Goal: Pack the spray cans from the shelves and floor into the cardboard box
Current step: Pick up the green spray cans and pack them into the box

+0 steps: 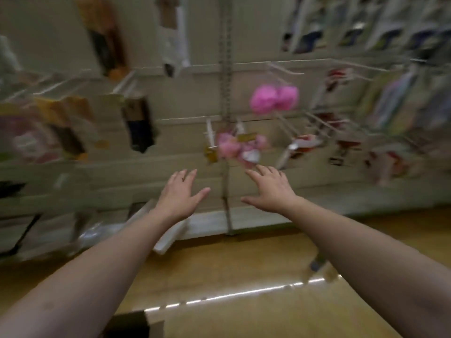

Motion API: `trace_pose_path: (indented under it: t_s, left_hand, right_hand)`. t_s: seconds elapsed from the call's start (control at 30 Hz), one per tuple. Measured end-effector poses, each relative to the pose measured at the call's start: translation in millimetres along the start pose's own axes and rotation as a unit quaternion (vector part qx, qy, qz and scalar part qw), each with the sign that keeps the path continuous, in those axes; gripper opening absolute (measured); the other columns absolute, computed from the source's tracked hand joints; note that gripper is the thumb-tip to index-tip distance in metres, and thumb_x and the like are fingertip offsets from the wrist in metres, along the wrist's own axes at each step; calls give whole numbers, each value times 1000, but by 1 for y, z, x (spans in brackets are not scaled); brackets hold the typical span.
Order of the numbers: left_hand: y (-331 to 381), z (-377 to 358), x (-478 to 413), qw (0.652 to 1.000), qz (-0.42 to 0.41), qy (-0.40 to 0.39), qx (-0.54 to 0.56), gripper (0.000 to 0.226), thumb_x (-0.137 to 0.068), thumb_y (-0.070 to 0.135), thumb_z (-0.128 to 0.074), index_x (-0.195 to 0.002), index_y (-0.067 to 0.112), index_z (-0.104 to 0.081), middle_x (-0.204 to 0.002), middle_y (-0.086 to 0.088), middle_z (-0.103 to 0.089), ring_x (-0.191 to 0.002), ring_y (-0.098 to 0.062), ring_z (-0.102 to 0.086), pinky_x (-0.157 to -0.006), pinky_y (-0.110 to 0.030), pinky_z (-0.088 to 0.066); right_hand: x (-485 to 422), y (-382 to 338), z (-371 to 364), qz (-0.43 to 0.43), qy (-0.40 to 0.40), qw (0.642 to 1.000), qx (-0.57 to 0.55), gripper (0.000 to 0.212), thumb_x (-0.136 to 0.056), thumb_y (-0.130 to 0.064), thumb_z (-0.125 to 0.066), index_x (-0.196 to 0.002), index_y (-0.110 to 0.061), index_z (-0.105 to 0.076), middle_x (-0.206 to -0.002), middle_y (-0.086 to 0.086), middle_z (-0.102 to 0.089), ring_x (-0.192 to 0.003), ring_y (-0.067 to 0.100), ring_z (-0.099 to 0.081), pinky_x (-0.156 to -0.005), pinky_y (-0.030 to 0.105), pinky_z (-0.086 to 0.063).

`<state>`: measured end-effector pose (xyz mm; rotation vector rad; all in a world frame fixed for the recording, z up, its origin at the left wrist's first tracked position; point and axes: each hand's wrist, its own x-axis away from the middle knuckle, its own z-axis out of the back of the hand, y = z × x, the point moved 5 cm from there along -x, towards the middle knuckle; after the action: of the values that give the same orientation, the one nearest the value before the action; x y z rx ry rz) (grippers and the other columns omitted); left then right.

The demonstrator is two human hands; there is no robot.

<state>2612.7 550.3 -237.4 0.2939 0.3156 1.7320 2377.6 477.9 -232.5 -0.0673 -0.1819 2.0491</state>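
Note:
The view is heavily blurred by motion. My left hand point(179, 193) and my right hand point(269, 189) reach forward side by side toward a beige store shelf wall point(170, 132), palms down, fingers spread and straight, holding nothing. A dark and brown corner point(136, 324) at the bottom edge may be the cardboard box; I cannot tell. A small dark object point(317, 263) lies on the wooden floor by my right forearm; the blur hides what it is. No spray can is recognisable.
Wire hooks with hanging packets cover the wall, among them pink puffy items point(274, 98) and a pink bundle point(234, 147) just above my hands. A white strip point(170, 237) leans at the shelf base. The wooden floor point(231, 269) stretches below.

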Motion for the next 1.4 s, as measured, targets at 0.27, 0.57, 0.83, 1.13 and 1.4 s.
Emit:
trace_pose_path:
  t_s: [0.27,0.57,0.83,1.13,1.4]
  left_hand:
    - [288,-105,-71,980,-190,-60,21,79,-93,67,-45,-158,25,-25,-164,-8,-22,-151,-26,-17,-123,-43,-19]
    - [485,-215,-80,934,-302,-185,41,80,-92,65,-51,-158,34,-18,-166,1,-15,-153,-20,-11,-123,-45,-19]
    - [551,-309,-172,916,-319,-244,15,81,-92,63,-55,-158,31,-19,-165,-1,-17,-152,-23,-16,-123,-46,-22]
    - [533,-455,-274,907,-239,-347,-9,78,-93,54,-61,-155,18,-31,-157,-12,-36,-141,-31,-37,-114,-38,-31]
    - [429,-638,-275,892,-91,-436,-77,84,-84,23,-70,-156,20,-28,-157,-11,-36,-136,-30,-43,-102,-31,-41]
  right_hand:
    - [131,284,44,-230,8,973,-7,92,-81,-67,-67,-157,-34,-25,-164,7,-24,-150,32,-20,-122,54,-21]
    - [214,439,51,-366,17,928,-66,93,-82,-67,-67,-157,-33,-24,-164,6,-24,-150,30,-20,-120,52,-23]
    - [199,528,-8,-460,2,883,-96,98,-78,-69,-69,-157,-31,-24,-163,6,-28,-149,30,-24,-119,50,-26]
    - [146,616,-121,-540,-54,823,-170,98,-77,-66,-73,-155,-27,-27,-156,8,-38,-141,31,-36,-114,46,-36]
    - [123,683,-310,-608,3,726,-320,92,-76,-50,-83,-151,-18,-40,-146,10,-51,-135,28,-46,-108,42,-42]
